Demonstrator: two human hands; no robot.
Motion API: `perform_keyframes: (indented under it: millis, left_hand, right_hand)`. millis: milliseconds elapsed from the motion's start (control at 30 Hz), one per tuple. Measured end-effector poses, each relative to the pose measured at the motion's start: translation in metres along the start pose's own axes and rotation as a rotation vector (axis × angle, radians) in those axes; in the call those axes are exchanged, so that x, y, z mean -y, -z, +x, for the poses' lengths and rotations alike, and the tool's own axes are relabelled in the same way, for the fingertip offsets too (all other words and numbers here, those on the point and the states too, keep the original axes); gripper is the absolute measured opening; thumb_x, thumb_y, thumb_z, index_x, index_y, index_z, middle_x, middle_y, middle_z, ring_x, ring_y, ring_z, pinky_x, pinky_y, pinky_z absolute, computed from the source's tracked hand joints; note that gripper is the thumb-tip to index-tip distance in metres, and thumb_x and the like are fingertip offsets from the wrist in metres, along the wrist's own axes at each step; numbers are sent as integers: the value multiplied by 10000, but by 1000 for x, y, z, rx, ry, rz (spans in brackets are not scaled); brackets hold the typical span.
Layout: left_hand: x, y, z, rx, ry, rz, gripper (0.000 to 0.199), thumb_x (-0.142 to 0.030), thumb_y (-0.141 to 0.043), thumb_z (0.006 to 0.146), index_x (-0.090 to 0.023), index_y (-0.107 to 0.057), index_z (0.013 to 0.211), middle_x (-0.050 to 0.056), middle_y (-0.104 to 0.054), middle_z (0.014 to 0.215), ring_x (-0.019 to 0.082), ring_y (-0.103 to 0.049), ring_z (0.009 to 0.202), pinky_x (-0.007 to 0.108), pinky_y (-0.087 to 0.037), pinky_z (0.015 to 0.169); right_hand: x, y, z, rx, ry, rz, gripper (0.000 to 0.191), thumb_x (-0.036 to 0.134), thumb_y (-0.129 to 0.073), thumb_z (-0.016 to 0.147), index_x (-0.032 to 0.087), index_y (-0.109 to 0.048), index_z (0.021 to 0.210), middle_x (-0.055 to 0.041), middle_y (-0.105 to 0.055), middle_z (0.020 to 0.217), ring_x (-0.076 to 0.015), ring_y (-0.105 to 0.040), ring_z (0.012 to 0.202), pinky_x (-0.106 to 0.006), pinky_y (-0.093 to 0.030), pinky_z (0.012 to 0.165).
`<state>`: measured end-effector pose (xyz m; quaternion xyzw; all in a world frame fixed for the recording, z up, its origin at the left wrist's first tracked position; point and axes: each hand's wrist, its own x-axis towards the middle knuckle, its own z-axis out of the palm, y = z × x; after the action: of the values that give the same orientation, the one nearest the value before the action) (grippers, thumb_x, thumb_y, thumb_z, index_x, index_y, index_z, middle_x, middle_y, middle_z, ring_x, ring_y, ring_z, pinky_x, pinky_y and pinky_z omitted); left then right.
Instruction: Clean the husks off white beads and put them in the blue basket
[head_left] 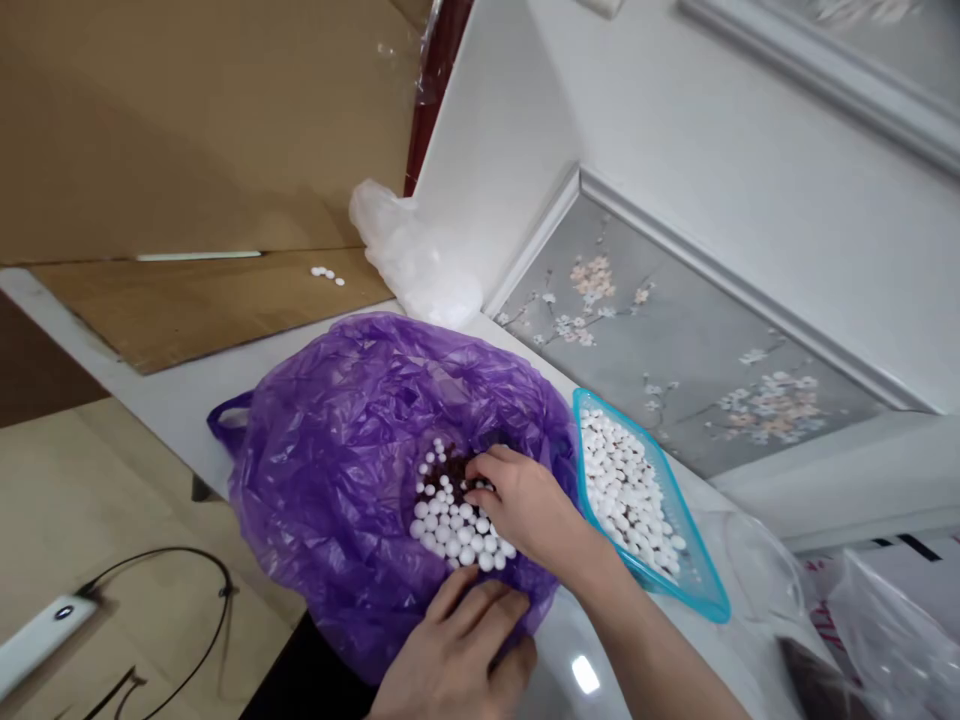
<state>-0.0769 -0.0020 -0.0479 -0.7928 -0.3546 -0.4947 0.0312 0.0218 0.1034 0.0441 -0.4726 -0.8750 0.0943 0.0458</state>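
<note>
A crumpled purple plastic bag (322, 470) lies spread on the white table, its mouth facing up. Inside it is a cluster of small white balls (457, 535), with dark brown material (452, 468) behind them. My right hand (521, 500) reaches into the bag from the right, thumb and fingertips pinched together at the brown material; what they hold is too small to make out. At the bag's near edge, my left hand (461, 645) has its fingers curled over the purple plastic, just below the balls. Its thumb is hard to see.
A teal plastic basket (694, 545) full of white pieces (622, 490) stands to the right. Behind the bag are a white plastic bag (424, 260) and a cardboard sheet (225, 310) bearing several white pieces. A white device with a black cable (45, 635) lies lower left.
</note>
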Motion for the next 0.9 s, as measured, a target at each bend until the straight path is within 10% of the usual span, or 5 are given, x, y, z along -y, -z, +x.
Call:
perform_keyframes:
  millis: [300, 467, 667, 900]
  left_hand:
    - [0, 1, -3, 43, 29, 23, 159, -177, -525, 892, -234, -670, 856, -26, -708, 998, 134, -615, 954, 324, -344, 1064]
    - [0, 1, -4, 40, 37, 20, 188, -178, -508, 896, -245, -671, 832, -27, -713, 990, 134, -633, 948, 327, -399, 1044]
    - [-1, -1, -8, 75, 40, -10, 231, -178, -469, 924, -236, -666, 818, -41, -720, 1007, 121, -632, 969, 309, -342, 1090]
    - [1, -4, -9, 108, 63, -41, 220, -168, -472, 926, -230, -663, 837, -41, -718, 1043, 121, -627, 989, 296, -324, 1103]
  right_hand:
    - [-15, 14, -33, 33, -47, 24, 260, 50, -495, 864, 205, -673, 974, -32, -686, 869, -183, -648, 827, -283, -490, 757]
    - [-17, 15, -15, -67, 31, 82, 285, 52, -455, 890, 193, -680, 992, -42, -676, 947, -162, -652, 851, -287, -510, 801]
    - [-20, 11, 7, 115, 241, -16, 619, -44, -480, 778, 245, -509, 1325, -74, -458, 1425, -246, -462, 1269, -397, -429, 1024]
    - [-19, 12, 15, 205, 310, -5, 547, 18, -557, 787, 239, -547, 1288, -75, -530, 1326, -247, -498, 1202, -399, -428, 1009]
